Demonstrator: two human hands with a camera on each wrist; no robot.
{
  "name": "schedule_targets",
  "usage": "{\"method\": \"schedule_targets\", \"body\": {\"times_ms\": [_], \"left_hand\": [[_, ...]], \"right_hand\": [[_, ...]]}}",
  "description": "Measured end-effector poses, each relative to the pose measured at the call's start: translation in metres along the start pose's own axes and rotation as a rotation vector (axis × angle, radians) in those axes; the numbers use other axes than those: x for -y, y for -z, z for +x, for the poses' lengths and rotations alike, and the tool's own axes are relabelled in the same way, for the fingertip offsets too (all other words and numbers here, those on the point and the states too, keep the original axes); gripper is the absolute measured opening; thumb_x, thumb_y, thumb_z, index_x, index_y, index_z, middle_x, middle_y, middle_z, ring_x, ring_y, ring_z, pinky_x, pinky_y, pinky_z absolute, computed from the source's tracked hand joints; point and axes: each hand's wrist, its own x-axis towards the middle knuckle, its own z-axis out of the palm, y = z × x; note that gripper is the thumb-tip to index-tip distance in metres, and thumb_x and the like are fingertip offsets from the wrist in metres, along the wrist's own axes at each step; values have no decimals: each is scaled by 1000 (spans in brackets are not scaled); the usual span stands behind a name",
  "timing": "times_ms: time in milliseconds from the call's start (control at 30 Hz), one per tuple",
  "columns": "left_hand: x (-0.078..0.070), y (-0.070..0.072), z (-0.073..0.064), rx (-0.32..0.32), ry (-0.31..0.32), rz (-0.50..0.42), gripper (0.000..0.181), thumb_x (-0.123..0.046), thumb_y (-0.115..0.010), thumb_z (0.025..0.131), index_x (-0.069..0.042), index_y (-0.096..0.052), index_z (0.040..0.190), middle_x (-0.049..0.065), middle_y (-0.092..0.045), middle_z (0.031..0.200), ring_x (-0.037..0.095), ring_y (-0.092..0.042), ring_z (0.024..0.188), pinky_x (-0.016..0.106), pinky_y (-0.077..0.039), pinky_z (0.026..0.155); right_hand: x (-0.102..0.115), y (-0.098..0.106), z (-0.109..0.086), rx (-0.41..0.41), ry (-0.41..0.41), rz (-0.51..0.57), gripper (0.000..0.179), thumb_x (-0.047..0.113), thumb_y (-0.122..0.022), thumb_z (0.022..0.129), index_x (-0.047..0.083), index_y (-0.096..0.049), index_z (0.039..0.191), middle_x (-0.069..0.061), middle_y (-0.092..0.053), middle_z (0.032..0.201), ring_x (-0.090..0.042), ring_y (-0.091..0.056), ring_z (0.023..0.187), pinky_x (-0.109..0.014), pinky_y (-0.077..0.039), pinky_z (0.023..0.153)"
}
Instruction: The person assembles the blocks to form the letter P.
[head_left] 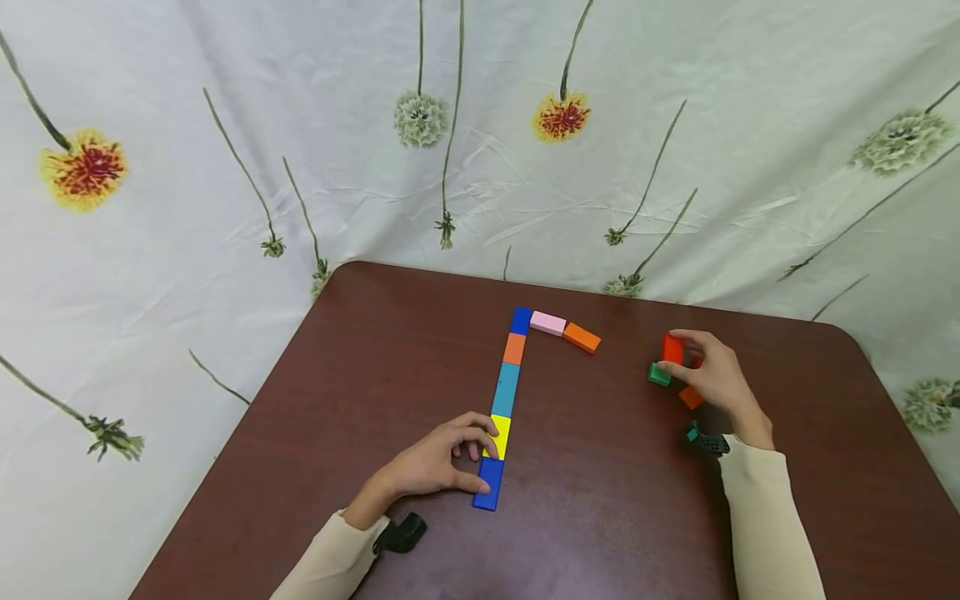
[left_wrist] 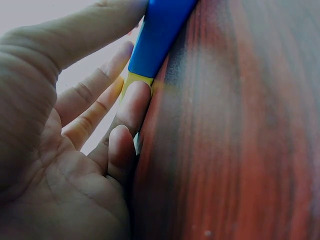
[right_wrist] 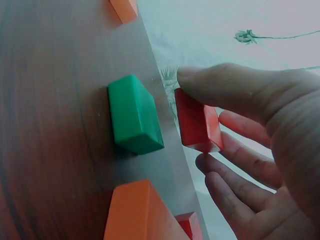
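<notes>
Along a row of flat blocks, my left hand [head_left: 435,458] rests with its thumb touching the near blue block [head_left: 489,485] and its fingertips over the yellow block [head_left: 502,437]. Beyond these the row runs through a light blue block [head_left: 506,389], an orange-pink block [head_left: 513,348] and another blue block [head_left: 521,320]. My right hand [head_left: 712,371] pinches a red block [right_wrist: 192,120] between thumb and fingers, lifted from the table in the right wrist view. Beside it stand a green block [right_wrist: 132,115] and an orange block [right_wrist: 135,212], with a second red block [right_wrist: 189,225] partly hidden behind.
A pink block [head_left: 548,323] and an orange block [head_left: 582,337] extend rightward from the row's far end. All lie on a dark reddish-brown table [head_left: 375,358] with rounded corners. A flower-printed white cloth [head_left: 322,108] hangs behind its far edge.
</notes>
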Motion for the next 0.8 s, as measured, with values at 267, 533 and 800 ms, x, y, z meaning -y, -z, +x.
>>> {"method": "schedule_targets", "body": {"times_ms": [267,533,800], "left_hand": [[0,0,0,2,20,-6,32,-27,-86,80,-21,-70,108,-3,-51,132,12,-56,92,26,-44,82],[1,0,0,2,17,-9,32,-27,-86,80,-22,-70,108,-4,-51,131,11,-56,92,26,-44,81],[2,0,1,1,12,-12,33,-26,-86,80,-21,-70,108,-5,-51,131,12,-56,92,26,-44,81]], "right_hand": [[6,-13,5,50,39,-1,64,24,-79,88,0,-50,141,-28,-46,141,-51,-51,123,-62,-44,100],[14,-26,9,69,84,-32,60,23,-79,87,1,-54,137,-26,-49,139,-49,-54,121,-62,-45,99],[26,-43,14,107,159,-65,56,19,-81,85,2,-59,133,-23,-54,136,-45,-57,117,-59,-47,98]]}}
